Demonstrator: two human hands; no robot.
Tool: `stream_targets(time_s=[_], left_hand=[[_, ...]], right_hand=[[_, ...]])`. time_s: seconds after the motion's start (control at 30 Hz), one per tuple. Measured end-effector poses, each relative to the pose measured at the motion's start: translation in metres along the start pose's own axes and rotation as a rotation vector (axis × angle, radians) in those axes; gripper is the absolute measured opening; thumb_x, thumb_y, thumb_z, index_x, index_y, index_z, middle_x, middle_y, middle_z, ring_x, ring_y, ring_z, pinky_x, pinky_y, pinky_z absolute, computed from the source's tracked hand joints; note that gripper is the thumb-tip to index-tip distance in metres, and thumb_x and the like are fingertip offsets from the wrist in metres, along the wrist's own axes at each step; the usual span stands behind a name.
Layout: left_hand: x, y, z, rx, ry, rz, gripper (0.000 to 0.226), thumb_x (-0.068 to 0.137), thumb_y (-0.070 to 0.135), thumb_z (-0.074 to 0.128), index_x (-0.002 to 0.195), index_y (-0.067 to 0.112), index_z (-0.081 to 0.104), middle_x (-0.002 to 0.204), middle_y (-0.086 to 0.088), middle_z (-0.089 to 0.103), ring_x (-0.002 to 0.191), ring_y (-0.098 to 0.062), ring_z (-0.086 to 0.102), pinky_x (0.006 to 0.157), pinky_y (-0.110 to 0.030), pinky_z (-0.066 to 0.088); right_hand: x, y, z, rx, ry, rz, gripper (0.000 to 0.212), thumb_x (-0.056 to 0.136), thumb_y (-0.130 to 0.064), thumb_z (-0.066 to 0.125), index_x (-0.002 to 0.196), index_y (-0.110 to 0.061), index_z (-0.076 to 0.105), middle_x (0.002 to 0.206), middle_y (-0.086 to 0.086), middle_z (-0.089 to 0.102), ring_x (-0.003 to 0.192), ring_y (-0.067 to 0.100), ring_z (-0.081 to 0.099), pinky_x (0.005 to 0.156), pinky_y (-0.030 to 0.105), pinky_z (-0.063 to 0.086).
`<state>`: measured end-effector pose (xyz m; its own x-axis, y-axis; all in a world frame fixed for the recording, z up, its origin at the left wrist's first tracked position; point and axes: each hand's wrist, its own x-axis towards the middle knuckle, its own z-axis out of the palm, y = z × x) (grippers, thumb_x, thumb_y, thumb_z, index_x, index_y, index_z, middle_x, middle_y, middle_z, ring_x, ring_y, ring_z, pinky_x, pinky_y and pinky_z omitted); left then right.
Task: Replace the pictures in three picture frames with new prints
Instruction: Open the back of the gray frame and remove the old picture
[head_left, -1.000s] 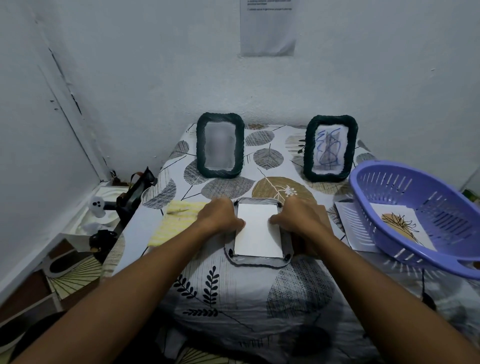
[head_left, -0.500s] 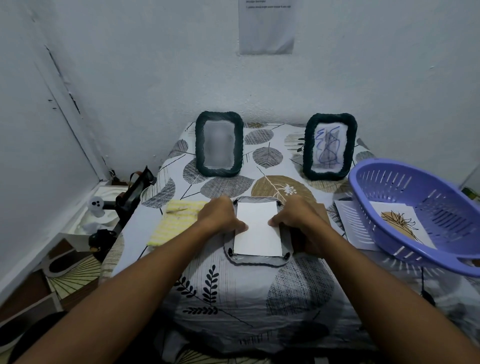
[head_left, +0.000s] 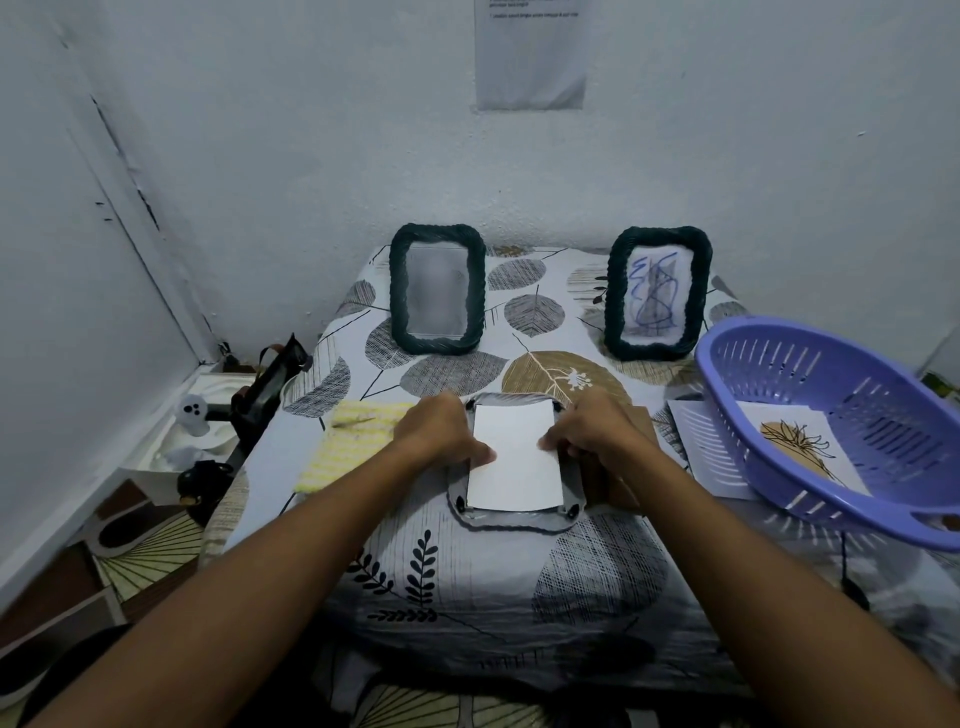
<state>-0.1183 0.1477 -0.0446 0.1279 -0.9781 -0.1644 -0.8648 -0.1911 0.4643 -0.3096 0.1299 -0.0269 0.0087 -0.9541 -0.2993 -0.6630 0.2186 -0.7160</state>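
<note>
A picture frame (head_left: 511, 519) lies face down in the middle of the table, with a white print (head_left: 514, 457) resting blank side up in its back opening. My left hand (head_left: 441, 434) presses on the print's left edge and my right hand (head_left: 592, 431) on its right edge, fingertips on the paper. Two dark rope-rimmed frames stand upright at the back: the left frame (head_left: 438, 288) holds a blurred grey picture, the right frame (head_left: 657, 291) a blue scribble drawing. A brown backing board (head_left: 618, 488) lies partly under my right hand.
A purple plastic colander (head_left: 831, 415) at the right holds a print of a brown leaf drawing (head_left: 802, 447) and sits over another white sheet (head_left: 701, 447). A yellow cloth (head_left: 348, 447) lies left of the frame. Dark clutter (head_left: 260, 395) fills the left gap by the wall.
Both hands stay on the print in the face-down frame; the fingers have shifted only slightly along its edges. The view has tilted a little.
</note>
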Motion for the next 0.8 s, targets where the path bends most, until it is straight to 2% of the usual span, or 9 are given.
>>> stream_targets(time_s=[0.1, 0.2, 0.33, 0.43, 0.63, 0.8], left_hand=[[-0.0012, 0.0003, -0.0014, -0.002, -0.006, 0.000, 0.040, 0.057, 0.044, 0.084, 0.065, 0.011, 0.063, 0.065, -0.002, 0.063, 0.070, -0.020, 0.063, 0.056, -0.027, 0.043], [-0.0019, 0.0009, -0.0018, -0.006, -0.010, -0.002, 0.039, 0.059, 0.042, 0.083, 0.058, 0.011, 0.059, 0.060, -0.002, 0.058, 0.065, -0.021, 0.060, 0.054, -0.026, 0.039], [0.0010, -0.0002, -0.0016, 0.007, -0.010, -0.006, 0.037, 0.062, 0.042, 0.082, 0.071, 0.010, 0.066, 0.077, -0.007, 0.068, 0.080, -0.024, 0.065, 0.063, -0.029, 0.048], [0.0026, -0.0012, -0.0015, 0.014, -0.009, -0.001, 0.035, 0.062, 0.040, 0.083, 0.075, 0.010, 0.068, 0.085, -0.008, 0.071, 0.084, -0.024, 0.066, 0.073, -0.033, 0.055], [0.0026, -0.0020, -0.0034, -0.001, -0.008, 0.008, 0.029, 0.063, 0.034, 0.085, 0.069, 0.009, 0.071, 0.080, -0.006, 0.072, 0.081, -0.021, 0.066, 0.073, -0.032, 0.054], [0.0007, -0.0020, -0.0050, 0.001, -0.020, 0.013, 0.029, 0.062, 0.034, 0.086, 0.066, 0.011, 0.070, 0.079, -0.005, 0.072, 0.081, -0.020, 0.066, 0.073, -0.031, 0.053]], right_hand=[[-0.0006, 0.0017, -0.0011, 0.000, 0.010, 0.005, 0.025, 0.066, -0.001, 0.083, 0.057, -0.004, 0.060, 0.054, 0.010, 0.061, 0.043, 0.017, 0.051, 0.054, 0.027, 0.045], [-0.0010, 0.0003, -0.0025, -0.017, 0.013, 0.023, 0.023, 0.069, -0.004, 0.082, 0.059, -0.005, 0.061, 0.053, 0.009, 0.061, 0.042, 0.017, 0.051, 0.052, 0.024, 0.043], [0.0001, -0.0009, -0.0031, -0.015, 0.040, 0.026, 0.027, 0.071, -0.006, 0.080, 0.056, -0.008, 0.058, 0.048, 0.007, 0.059, 0.037, 0.015, 0.049, 0.048, 0.021, 0.040], [0.0007, -0.0006, -0.0015, -0.021, 0.063, 0.016, 0.022, 0.071, -0.008, 0.080, 0.060, -0.007, 0.061, 0.052, 0.008, 0.061, 0.043, 0.017, 0.052, 0.056, 0.026, 0.045], [0.0023, -0.0004, 0.0014, -0.046, 0.064, -0.012, 0.018, 0.070, -0.010, 0.081, 0.066, -0.005, 0.064, 0.060, 0.010, 0.065, 0.058, 0.023, 0.060, 0.071, 0.039, 0.055], [0.0007, -0.0010, -0.0007, -0.044, 0.031, -0.008, 0.021, 0.072, -0.008, 0.080, 0.063, -0.007, 0.061, 0.059, 0.009, 0.063, 0.054, 0.021, 0.057, 0.063, 0.032, 0.049]])
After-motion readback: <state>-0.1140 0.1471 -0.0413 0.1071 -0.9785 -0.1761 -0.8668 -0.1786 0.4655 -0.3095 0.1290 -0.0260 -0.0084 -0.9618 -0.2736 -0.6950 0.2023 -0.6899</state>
